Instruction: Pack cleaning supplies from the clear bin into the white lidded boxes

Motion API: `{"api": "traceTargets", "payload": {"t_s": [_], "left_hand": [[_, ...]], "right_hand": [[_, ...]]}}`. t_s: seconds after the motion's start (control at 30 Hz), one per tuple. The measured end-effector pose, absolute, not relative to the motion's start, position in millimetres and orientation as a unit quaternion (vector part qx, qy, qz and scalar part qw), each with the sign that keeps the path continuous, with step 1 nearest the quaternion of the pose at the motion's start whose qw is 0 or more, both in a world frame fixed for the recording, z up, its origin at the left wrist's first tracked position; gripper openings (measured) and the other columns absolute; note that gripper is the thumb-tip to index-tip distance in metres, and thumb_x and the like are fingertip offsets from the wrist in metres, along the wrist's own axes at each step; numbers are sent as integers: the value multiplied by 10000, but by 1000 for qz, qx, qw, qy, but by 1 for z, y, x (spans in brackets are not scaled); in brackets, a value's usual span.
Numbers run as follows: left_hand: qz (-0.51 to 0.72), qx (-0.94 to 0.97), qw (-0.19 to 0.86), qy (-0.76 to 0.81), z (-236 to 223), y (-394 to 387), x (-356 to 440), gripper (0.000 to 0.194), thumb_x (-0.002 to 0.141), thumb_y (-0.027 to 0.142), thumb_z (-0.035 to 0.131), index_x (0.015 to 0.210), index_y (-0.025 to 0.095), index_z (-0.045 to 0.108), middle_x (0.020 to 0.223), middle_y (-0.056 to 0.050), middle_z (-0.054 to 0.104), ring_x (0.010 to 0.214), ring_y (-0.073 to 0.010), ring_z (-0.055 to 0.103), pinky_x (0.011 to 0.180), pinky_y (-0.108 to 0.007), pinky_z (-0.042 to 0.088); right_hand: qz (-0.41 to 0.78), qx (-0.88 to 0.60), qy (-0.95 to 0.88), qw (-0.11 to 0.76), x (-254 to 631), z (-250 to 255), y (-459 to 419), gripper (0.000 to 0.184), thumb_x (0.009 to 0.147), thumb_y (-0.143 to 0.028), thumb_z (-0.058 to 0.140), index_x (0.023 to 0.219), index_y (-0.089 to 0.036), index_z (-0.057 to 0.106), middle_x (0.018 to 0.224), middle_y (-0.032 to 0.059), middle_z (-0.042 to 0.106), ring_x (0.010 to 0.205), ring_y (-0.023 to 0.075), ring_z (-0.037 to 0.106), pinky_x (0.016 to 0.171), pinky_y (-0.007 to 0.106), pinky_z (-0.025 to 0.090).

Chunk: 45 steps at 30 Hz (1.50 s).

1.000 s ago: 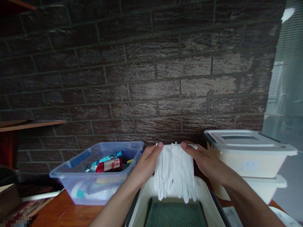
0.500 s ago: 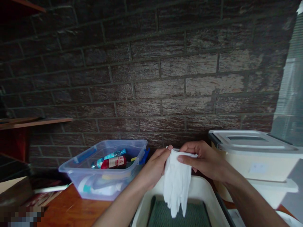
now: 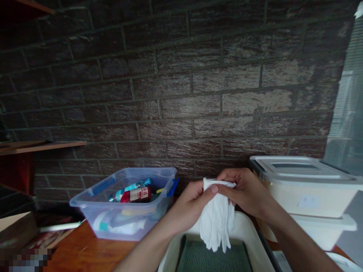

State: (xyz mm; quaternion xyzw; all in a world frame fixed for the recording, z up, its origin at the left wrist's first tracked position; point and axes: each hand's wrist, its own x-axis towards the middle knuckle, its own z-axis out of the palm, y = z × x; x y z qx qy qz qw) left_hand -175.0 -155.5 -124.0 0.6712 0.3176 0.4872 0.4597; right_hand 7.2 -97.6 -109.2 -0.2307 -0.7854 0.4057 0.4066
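White cloth gloves (image 3: pixel 216 226) hang fingers-down between my two hands, over a white bin (image 3: pixel 252 228). My left hand (image 3: pixel 194 206) grips their left side, its thumb lying across the front below the cuff. On the right, my right hand (image 3: pixel 244 189) pinches the cuff's upper edge, with the thumb in front and curled fingers behind. Whether one glove or a pair is held I cannot tell for certain. Beneath the glove fingertips, dark green textured cloth (image 3: pixel 212 258) lies inside the bin.
To the left stands a clear plastic box (image 3: pixel 121 206) holding bottles, one with a red label (image 3: pixel 136 194). Lidded cream boxes (image 3: pixel 306 189) are stacked at the right. Behind everything rises a dark brick wall (image 3: pixel 181 113). The wooden tabletop (image 3: pixel 93 249) shows at lower left.
My left hand has shifted right and its thumb has moved from the cuff's top corner onto the front. The gloves are more bunched, their fingertips slightly higher.
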Motion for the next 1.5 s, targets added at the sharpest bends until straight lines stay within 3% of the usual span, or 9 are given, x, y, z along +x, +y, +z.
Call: {"api": "traceTargets", "payload": {"t_s": [0.2, 0.37, 0.53, 0.73, 0.93, 1.2, 1.33, 1.4, 1.5], "left_hand": [[526, 615, 456, 369, -131, -147, -185, 402, 964, 493, 607, 964, 118, 748, 762, -26, 650, 651, -106, 504, 584, -208, 343], [568, 574, 476, 347, -131, -145, -188, 365, 952, 479, 632, 988, 133, 744, 741, -23, 653, 631, -107, 515, 620, -224, 401], [571, 574, 481, 337, -129, -148, -186, 364, 953, 474, 633, 1075, 149, 743, 873, -71, 722, 718, -140, 594, 695, -248, 460], [567, 586, 468, 341, -127, -151, -186, 358, 950, 457, 642, 1104, 150, 741, 947, -85, 738, 768, -150, 610, 739, -257, 475], [557, 593, 477, 334, -122, -153, -186, 318, 949, 427, 650, 1067, 148, 748, 949, -85, 753, 778, -156, 635, 691, -232, 470], [491, 637, 499, 322, -119, -153, -190, 313, 922, 399, 691, 1094, 138, 714, 936, -96, 768, 823, -228, 728, 830, -381, 571], [512, 625, 499, 314, -118, -152, -193, 325, 926, 397, 690, 1114, 133, 709, 986, -112, 772, 869, -239, 737, 828, -375, 578], [517, 621, 503, 308, -117, -152, -195, 316, 918, 374, 703, 1120, 131, 714, 985, -115, 771, 868, -242, 736, 816, -369, 581], [530, 612, 494, 316, -113, -153, -200, 284, 907, 332, 716, 1111, 134, 722, 951, -102, 768, 819, -218, 728, 792, -348, 581]], "right_hand": [[445, -203, -771, 407, 17, -112, -88, 191, 856, -326, 769, 916, -180, 664, 707, -18, 656, 598, 103, 559, 512, 200, 416], [419, -214, -789, 395, 22, -107, -85, 268, 924, -361, 691, 749, -169, 621, 625, -30, 596, 553, 91, 529, 510, 206, 411], [409, -220, -793, 395, 22, -108, -82, 264, 896, -392, 722, 784, -169, 639, 625, -11, 632, 567, 114, 562, 529, 226, 425], [401, -219, -745, 487, 21, -107, -79, 483, 739, -413, 871, 1122, -186, 684, 1013, 58, 710, 796, 154, 612, 702, 273, 496], [459, -183, -753, 435, 20, -103, -84, 282, 879, -426, 745, 827, -149, 731, 761, 21, 680, 718, 140, 569, 695, 270, 448], [459, -184, -717, 492, 13, -106, -84, 253, 909, -410, 720, 902, -164, 656, 730, -24, 603, 619, 96, 479, 551, 218, 344], [544, -137, -735, 381, 9, -111, -82, 331, 846, -379, 787, 1068, -163, 672, 880, 20, 700, 773, 162, 624, 706, 268, 477], [566, -128, -752, 312, 9, -115, -80, 322, 851, -410, 774, 1004, -134, 707, 906, 46, 719, 822, 193, 650, 764, 302, 496], [571, -148, -752, 293, 9, -118, -77, 366, 859, -467, 750, 945, -112, 726, 886, 55, 722, 773, 185, 639, 707, 284, 484]]}}
